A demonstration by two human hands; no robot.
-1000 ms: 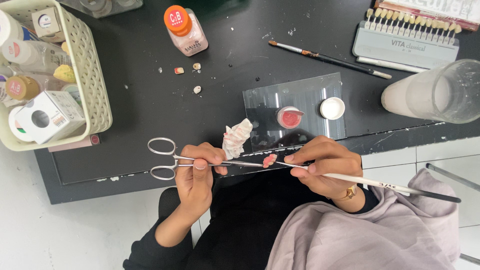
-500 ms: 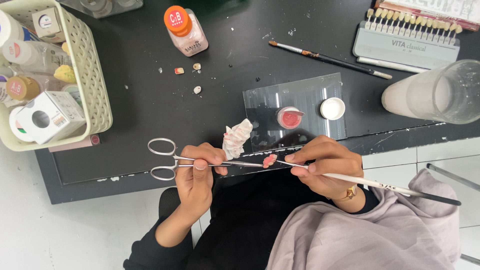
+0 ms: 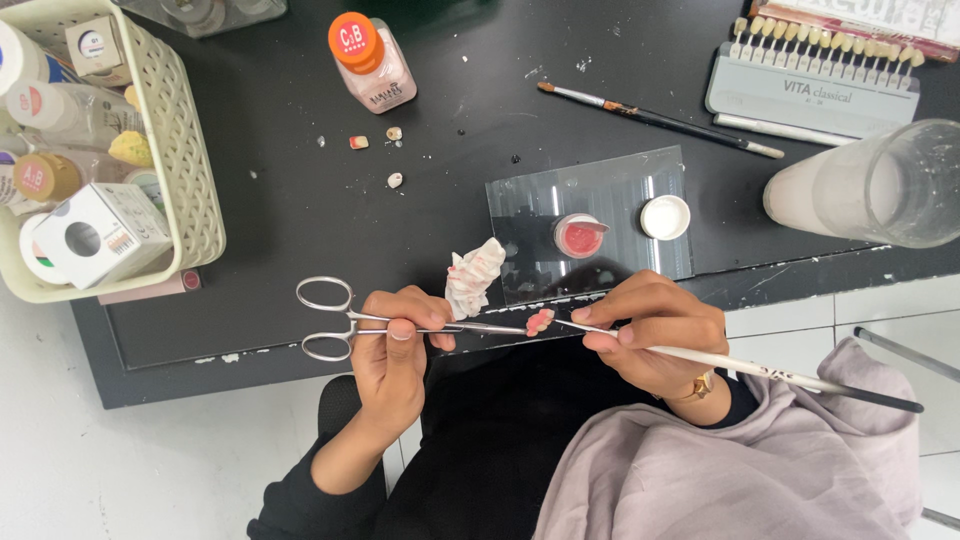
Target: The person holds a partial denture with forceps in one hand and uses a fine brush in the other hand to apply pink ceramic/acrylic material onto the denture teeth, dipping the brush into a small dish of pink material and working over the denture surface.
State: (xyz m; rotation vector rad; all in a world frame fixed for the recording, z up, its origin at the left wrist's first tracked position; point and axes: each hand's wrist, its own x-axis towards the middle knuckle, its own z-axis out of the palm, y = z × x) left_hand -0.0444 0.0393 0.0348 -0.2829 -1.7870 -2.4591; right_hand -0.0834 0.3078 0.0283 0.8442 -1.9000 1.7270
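Observation:
My left hand (image 3: 398, 345) grips steel forceps (image 3: 340, 320) whose jaws clamp a small pink tooth-like piece (image 3: 540, 321) over the front edge of the black table (image 3: 280, 230). My right hand (image 3: 655, 330) holds a thin white-handled brush (image 3: 780, 372), and its tip touches the pink piece. Just beyond the hands lie a crumpled stained tissue (image 3: 473, 277) and a clear glass slab (image 3: 590, 225) carrying a small open jar of pink paste (image 3: 579, 237) and its white lid (image 3: 665, 216).
A cream basket (image 3: 190, 190) of small bottles and boxes stands at the left. An orange-capped bottle (image 3: 368, 60) sits at the back, with a second brush (image 3: 660, 120), a tooth shade guide (image 3: 810, 70) and a glass of cloudy water (image 3: 870, 185) at right. Tiny tooth pieces (image 3: 394, 180) lie loose.

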